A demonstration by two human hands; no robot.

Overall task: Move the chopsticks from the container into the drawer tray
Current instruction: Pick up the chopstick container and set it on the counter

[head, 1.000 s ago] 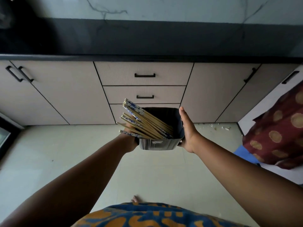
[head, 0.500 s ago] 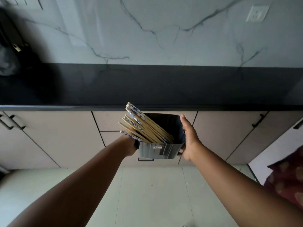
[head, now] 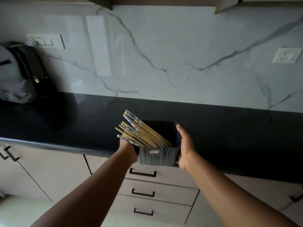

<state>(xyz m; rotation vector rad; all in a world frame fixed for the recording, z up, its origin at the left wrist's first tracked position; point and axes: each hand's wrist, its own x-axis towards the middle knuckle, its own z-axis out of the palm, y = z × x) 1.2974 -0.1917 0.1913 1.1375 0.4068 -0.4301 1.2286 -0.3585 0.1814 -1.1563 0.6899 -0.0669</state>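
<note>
I hold a dark square container (head: 157, 157) between both hands, at the front edge of the black countertop (head: 229, 131). My left hand (head: 128, 149) grips its left side, partly hidden under the chopsticks. Flat against its right side presses my right hand (head: 186, 147). Several wooden chopsticks (head: 139, 133) with blue-and-white patterned ends lean out over the container's left rim. Below the container are three shut drawers (head: 157, 192) with black handles. No drawer tray is visible.
A grey and black backpack (head: 19, 74) stands on the countertop at the far left against the marble wall. Cabinet doors (head: 41, 171) flank the drawers. A switch plate (head: 47, 40) and a socket (head: 286, 55) sit on the wall.
Both hands have carried the container up from in front of the drawers to countertop height. The view has tilted up from the floor to the wall.
</note>
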